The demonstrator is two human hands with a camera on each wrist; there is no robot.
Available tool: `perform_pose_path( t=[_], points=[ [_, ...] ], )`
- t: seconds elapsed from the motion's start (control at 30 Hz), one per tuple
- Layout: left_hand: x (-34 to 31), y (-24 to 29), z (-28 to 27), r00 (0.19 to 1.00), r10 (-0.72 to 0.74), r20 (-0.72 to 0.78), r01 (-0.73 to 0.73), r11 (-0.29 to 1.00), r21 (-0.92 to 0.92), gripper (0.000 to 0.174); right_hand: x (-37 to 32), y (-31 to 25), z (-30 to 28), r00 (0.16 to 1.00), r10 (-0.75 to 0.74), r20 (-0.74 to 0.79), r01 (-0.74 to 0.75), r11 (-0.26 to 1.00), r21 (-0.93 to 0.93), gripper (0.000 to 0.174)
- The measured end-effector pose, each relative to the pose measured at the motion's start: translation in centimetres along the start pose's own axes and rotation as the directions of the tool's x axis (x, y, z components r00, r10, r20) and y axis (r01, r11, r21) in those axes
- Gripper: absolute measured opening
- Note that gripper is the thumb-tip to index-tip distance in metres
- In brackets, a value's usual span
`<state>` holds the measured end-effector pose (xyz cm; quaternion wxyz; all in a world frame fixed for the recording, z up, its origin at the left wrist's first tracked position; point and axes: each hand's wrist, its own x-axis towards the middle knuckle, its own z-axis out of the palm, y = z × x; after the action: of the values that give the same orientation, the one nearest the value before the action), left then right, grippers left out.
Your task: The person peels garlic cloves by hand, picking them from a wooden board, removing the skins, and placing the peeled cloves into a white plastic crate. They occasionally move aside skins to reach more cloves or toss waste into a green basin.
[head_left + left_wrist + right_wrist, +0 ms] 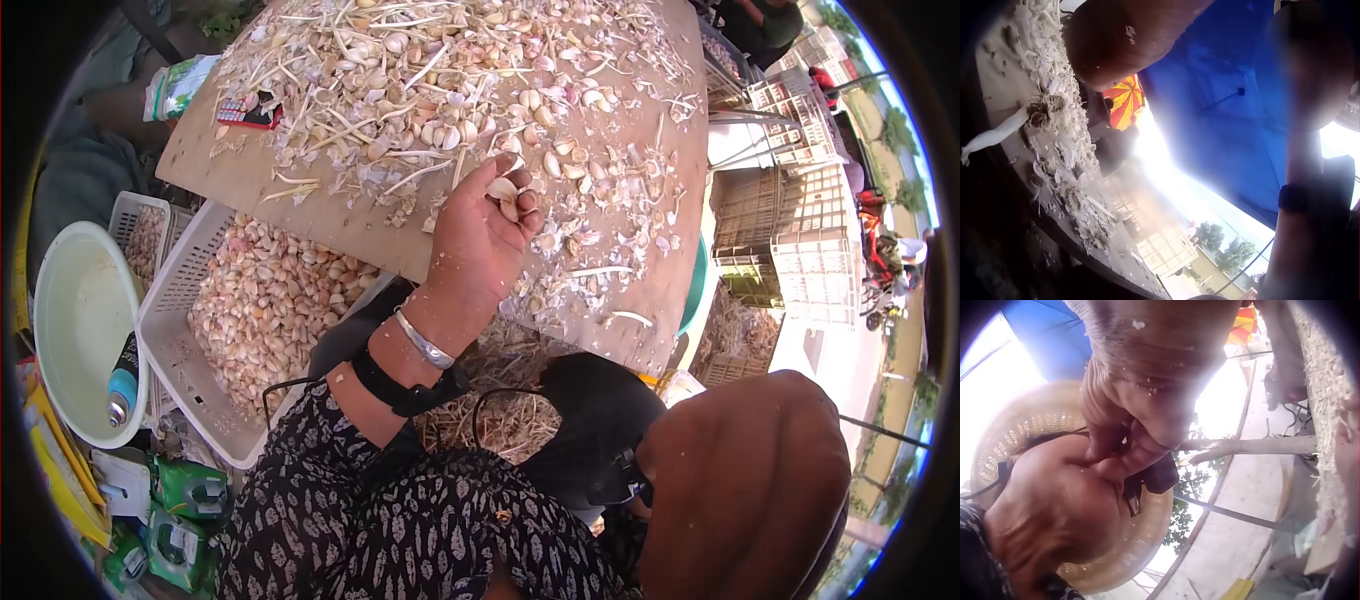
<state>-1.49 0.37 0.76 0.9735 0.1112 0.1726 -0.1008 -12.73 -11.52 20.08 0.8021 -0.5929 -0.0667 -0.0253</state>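
Note:
In the head view my left hand is palm up over the near edge of a board, its curled fingers holding pale garlic cloves. Part of the same hand fills the top of the left wrist view. My right hand is raised close to the head camera. Seen from the right wrist, that hand has bent fingers against the lower part of a face under a straw hat. Whether those fingers pinch anything, I cannot tell. Garlic cloves, dry skins and stalks cover much of the board.
Below the board's left side stands a white crate of garlic cloves. Left of it are a pale green basin with a bottle in it, and green packets. A red calculator lies on the board. Crates stand at right.

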Motion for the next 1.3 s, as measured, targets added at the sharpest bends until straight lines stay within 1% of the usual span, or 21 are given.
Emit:
perform_pose_path(
  t=[0.1,0.13,0.2,0.23,0.27,0.37,0.43,0.57,0.63,0.67,0.73,0.8,0.83,0.87,0.93,1.0,1.03,1.1,1.2,1.23,1.3],
  points=[
    [-0.8,0.0,0.7,0.999,-0.039,0.004,0.039,0.999,-0.026,0.028,5.4,5.9,-3.3,0.866,-0.351,0.356,0.241,0.917,0.318,0.014],
    [-1.1,0.1,1.3,0.998,-0.054,-0.012,0.054,0.998,-0.029,0.035,8.1,6.8,-4.0,0.789,-0.431,0.438,0.568,0.783,-0.254,0.011],
    [-0.8,0.6,1.3,0.998,-0.056,-0.040,0.055,0.998,-0.028,0.032,10.1,10.8,-4.9,0.927,-0.114,0.357,0.317,0.745,-0.586,0.020],
    [-0.6,1.0,1.3,0.996,-0.051,-0.072,0.049,0.998,-0.026,0.028,12.2,13.0,-6.1,0.942,-0.214,0.257,0.334,0.541,-0.772,0.017],
    [0.1,1.6,0.3,0.995,-0.035,-0.094,0.035,0.999,0.004,0.025,14.8,15.6,-8.8,0.978,-0.194,0.079,0.165,0.478,-0.863,0.019],
    [2.1,2.4,-1.7,0.999,-0.002,-0.050,0.003,1.000,0.028,0.018,18.9,20.8,-11.8,0.998,-0.062,-0.017,-0.008,0.148,-0.989,0.035],
    [2.3,2.8,-0.6,0.994,0.001,-0.112,0.002,1.000,0.029,0.016,19.2,21.9,-10.6,0.999,0.046,-0.021,-0.023,0.051,-0.998,0.027],
    [1.9,3.1,0.0,0.990,0.028,-0.138,-0.021,0.999,0.047,0.016,17.7,21.7,-9.7,0.992,-0.077,0.098,0.108,0.131,-0.986,0.022],
    [1.5,3.3,0.4,0.983,0.053,-0.175,-0.042,0.997,0.067,0.017,17.0,21.1,-9.3,0.991,-0.133,0.022,0.075,0.403,-0.912,0.021],
    [1.4,3.5,0.5,0.984,0.059,-0.170,-0.048,0.997,0.065,0.017,16.8,20.7,-9.1,0.997,-0.032,-0.066,-0.022,0.738,-0.675,0.018],
    [1.2,3.3,0.4,0.986,0.062,-0.156,-0.055,0.997,0.047,0.011,13.6,15.5,-5.0,0.998,0.056,-0.011,-0.057,0.936,-0.347,0.017],
    [0.7,3.1,0.9,0.984,0.051,-0.170,-0.039,0.997,0.072,0.012,9.8,10.7,-1.3,0.942,-0.134,0.307,0.197,0.963,-0.183,0.026],
    [0.4,3.0,1.1,0.982,0.043,-0.185,-0.024,0.994,0.104,0.012,9.5,8.6,-0.6,0.686,-0.374,0.625,0.608,0.766,-0.209,0.029],
    [0.5,2.8,0.9,0.981,0.050,-0.187,-0.033,0.995,0.096,0.012,8.0,8.8,1.0,0.629,-0.450,0.634,0.456,0.874,0.168,0.025],
    [1.2,2.1,0.4,0.990,0.081,-0.118,-0.071,0.994,0.085,0.014,6.0,5.4,4.2,0.498,-0.590,0.636,0.416,0.806,0.421,0.009],
    [1.4,1.9,0.1,0.994,0.082,-0.076,-0.075,0.994,0.085,0.017,1.0,7.2,9.4,0.633,-0.774,0.023,0.654,0.550,0.519,0.021],
    [1.3,1.8,0.1,0.993,0.083,-0.083,-0.077,0.994,0.082,0.017,0.9,7.3,8.7,0.638,-0.769,0.024,0.649,0.555,0.521,0.021],
    [1.1,1.6,0.2,0.993,0.095,-0.070,-0.091,0.994,0.065,0.016,2.4,6.7,6.1,0.588,-0.742,0.322,0.461,0.635,0.620,0.020],
    [0.9,1.7,0.4,0.994,0.081,-0.079,-0.075,0.994,0.079,0.016,5.4,5.5,3.1,0.336,-0.650,0.682,0.149,0.752,0.643,0.021],
    [0.8,1.7,0.4,0.993,0.084,-0.083,-0.077,0.993,0.084,0.016,5.3,5.4,2.9,0.339,-0.653,0.677,0.146,0.748,0.648,0.021],
    [0.7,1.7,0.4,0.996,0.067,-0.062,-0.062,0.995,0.081,0.018,4.9,5.4,2.8,0.467,-0.521,0.714,0.138,0.841,0.524,0.028]
  ],
)
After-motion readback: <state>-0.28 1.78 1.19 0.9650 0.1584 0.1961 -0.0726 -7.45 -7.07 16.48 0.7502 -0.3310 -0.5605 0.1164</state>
